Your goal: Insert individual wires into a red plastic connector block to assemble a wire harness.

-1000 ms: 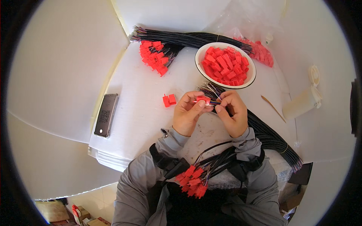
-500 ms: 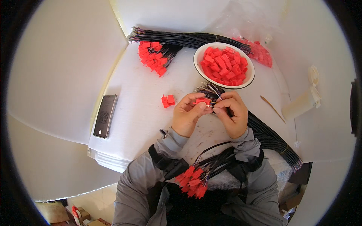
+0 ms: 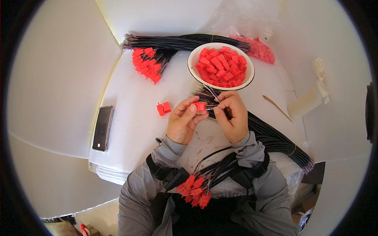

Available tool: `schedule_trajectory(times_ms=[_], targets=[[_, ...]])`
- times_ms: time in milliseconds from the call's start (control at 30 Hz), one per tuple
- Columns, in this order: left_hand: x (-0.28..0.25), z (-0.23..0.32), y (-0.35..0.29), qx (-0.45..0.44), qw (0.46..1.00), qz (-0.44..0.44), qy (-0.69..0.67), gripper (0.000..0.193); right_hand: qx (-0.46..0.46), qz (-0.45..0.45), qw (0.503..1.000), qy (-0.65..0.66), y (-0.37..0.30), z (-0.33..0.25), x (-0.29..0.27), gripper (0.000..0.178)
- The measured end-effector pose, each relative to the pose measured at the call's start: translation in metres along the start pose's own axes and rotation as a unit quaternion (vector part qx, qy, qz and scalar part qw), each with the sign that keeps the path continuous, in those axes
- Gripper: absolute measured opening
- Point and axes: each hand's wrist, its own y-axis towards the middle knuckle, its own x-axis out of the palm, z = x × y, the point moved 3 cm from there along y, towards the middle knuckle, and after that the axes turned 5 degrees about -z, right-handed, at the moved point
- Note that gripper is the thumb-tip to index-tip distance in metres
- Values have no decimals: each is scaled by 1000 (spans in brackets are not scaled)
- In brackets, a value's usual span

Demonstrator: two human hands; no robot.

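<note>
The left hand has a small red plastic connector pinched between thumb and fingertips, grip tight on it. It's a blocky little housing, bright red, held just above the middle of the desk. The right hand sits right beside it, grip narrow, nipping thin wire ends that meet the connector's side. Just past the hands, toward the far edge, there's a white bowl heaped with the same red pieces. Another loose red connector lies left of the hands, and a dark phone rests by the left edge.
</note>
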Motion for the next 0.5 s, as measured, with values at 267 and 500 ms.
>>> schedule_trajectory(times_ms=[267, 500], targets=[[2, 0, -1, 3, 1000, -5, 11, 26, -23, -2, 1000, -19, 1, -2, -1, 10], [2, 1, -1, 13, 1000, -3, 27, 24, -12, -12, 1000, -10, 0, -3, 0, 11]])
